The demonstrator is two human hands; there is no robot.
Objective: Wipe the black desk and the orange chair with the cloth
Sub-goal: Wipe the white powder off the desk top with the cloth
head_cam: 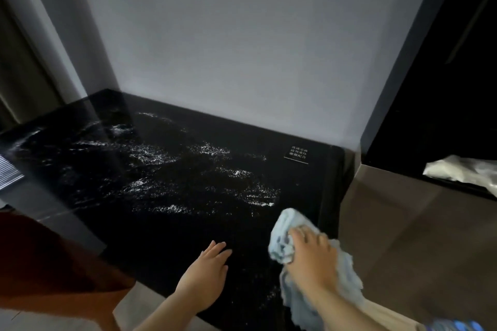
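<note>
The worktop [172, 174], black and glossy, fills the middle of the view and is set into a corner against the wall [228, 35]. Pale wet streaks are spread across its middle and far-left part, so the desk is judged partly wiped, with drying or a second pass still due. The chair [53, 271], orange, is seen at the near-left corner, partly under the worktop's edge; it is judged not yet wiped.

The cloth [285, 231], light blue and bunched, is pressed onto the worktop near its right edge, toward the near-right corner. It is gripped by the right hand [312, 255], fingers curled over the wad. The left hand [207, 277] is laid flat near the front edge, fingers straight, nothing held, and serves as a brace.

For a good stroke, the cloth is best flattened so more of it is in contact, and drawn in overlapping passes from the back edge to the front. The small sign [295, 154] at the far-right corner should be wiped around gently.
</note>
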